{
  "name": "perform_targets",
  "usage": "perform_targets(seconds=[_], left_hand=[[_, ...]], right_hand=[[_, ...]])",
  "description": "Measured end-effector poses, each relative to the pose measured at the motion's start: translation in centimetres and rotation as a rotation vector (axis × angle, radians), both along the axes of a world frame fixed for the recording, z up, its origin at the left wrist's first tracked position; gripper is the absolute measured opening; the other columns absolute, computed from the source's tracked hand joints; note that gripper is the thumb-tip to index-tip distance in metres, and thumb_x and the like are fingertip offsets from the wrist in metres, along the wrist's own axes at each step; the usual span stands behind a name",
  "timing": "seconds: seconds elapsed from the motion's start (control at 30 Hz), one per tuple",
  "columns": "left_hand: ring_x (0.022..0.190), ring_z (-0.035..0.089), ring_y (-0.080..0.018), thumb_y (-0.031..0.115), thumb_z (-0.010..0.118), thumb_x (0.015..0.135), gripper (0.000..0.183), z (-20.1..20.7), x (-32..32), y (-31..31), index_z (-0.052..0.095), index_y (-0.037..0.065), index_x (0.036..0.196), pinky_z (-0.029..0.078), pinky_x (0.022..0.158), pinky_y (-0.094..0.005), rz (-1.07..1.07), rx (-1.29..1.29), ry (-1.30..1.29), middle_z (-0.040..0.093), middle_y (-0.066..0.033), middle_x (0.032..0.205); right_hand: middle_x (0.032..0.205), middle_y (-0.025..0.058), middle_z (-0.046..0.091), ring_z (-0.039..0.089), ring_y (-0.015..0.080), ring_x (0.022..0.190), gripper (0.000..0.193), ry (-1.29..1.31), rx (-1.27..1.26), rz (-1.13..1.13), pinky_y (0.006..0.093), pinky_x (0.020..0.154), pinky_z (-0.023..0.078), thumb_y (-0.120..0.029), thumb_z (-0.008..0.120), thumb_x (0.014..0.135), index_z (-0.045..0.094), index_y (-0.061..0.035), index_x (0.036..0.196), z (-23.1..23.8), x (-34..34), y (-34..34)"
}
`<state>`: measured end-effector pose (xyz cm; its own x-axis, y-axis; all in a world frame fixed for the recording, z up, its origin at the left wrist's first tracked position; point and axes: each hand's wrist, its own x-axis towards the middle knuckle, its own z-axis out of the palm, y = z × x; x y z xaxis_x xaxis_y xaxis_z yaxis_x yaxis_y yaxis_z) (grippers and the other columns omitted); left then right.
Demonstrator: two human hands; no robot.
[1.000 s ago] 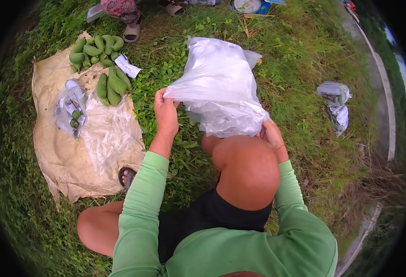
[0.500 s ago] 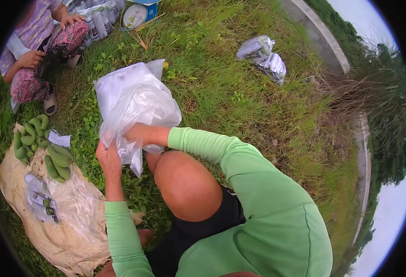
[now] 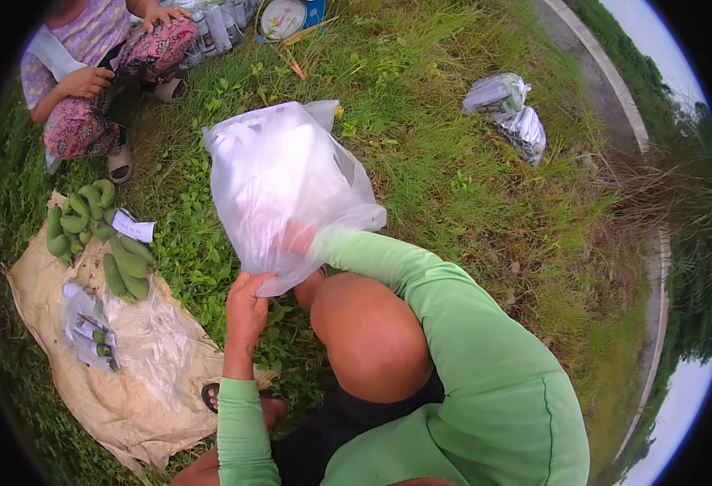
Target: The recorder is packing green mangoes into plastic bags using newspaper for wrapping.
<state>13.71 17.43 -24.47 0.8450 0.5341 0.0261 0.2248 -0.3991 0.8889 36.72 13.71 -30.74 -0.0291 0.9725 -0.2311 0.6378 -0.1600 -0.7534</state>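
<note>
A large translucent white plastic bag (image 3: 279, 186) lies spread over the grass in front of my knees. My left hand (image 3: 247, 312) is closed on the near edge of its mouth. My right hand (image 3: 298, 237) is inside the bag up to the forearm; it shows only dimly through the plastic, and its fingers cannot be made out. A paler, flat white mass fills the far part of the bag, but its kind cannot be told.
Left of me a tan sheet (image 3: 141, 417) carries green gourds (image 3: 129, 259), a paper label (image 3: 133, 225) and a small bag of green vegetables (image 3: 89, 328). A seated person (image 3: 89, 73) is beyond, near packed bags and a round-dial scale (image 3: 283, 18). More wrapped bundles (image 3: 502, 109) lie right.
My right hand has gone deeper into the bag, which now spreads wider over my forearm. My left hand keeps its hold on the edge. The whole view has shifted somewhat.
</note>
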Motion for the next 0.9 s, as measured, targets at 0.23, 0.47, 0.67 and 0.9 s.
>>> perform_targets(seconds=[0.23,0.47,0.67,0.9], left_hand=[[0.094,0.068,-0.0225,0.001,0.065,0.099,0.022,-2.8,-1.8,3.1,0.074,-0.002,0.119,0.052,0.085,-0.0314,0.405,-0.07,-0.043,0.069,-0.0116,0.102],[0.098,0.069,-0.0297,-0.002,0.06,0.098,0.031,0.6,2.7,-3.0,0.072,0.001,0.127,0.054,0.09,-0.0342,0.131,0.019,-0.208,0.068,-0.0156,0.109],[0.092,0.067,-0.0362,-0.001,0.068,0.092,0.043,1.4,4.1,-2.6,0.071,0.007,0.134,0.055,0.084,-0.0395,0.104,0.258,-0.013,0.064,-0.0156,0.097],[0.1,0.065,-0.0392,0.001,0.07,0.086,0.058,-1.8,2.0,-2.3,0.063,0.009,0.143,0.054,0.086,-0.046,0.204,0.321,0.133,0.061,-0.0172,0.109]], right_hand=[[0.141,0.018,0.067,0.065,0.0324,0.126,0.043,0.228,0.059,0.074,0.0454,0.104,0.052,-0.032,0.068,0.099,0.069,-0.0074,0.134,5.1,1.3,-11.0],[0.145,0.0093,0.064,0.061,0.0246,0.132,0.052,-0.004,0.24,-0.079,0.0412,0.103,0.054,-0.037,0.069,0.103,0.059,-0.0132,0.148,0.8,1.1,-6.7],[0.145,0.0102,0.063,0.063,0.0246,0.129,0.054,0.223,0.048,-0.282,0.0416,0.102,0.055,-0.036,0.069,0.103,0.055,-0.0146,0.151,-0.8,0.9,-4.5],[0.145,0.0112,0.062,0.065,0.0247,0.126,0.057,0.81,-0.305,-0.619,0.042,0.101,0.056,-0.036,0.069,0.104,0.051,-0.0161,0.154,0.2,-0.5,-8.1]])
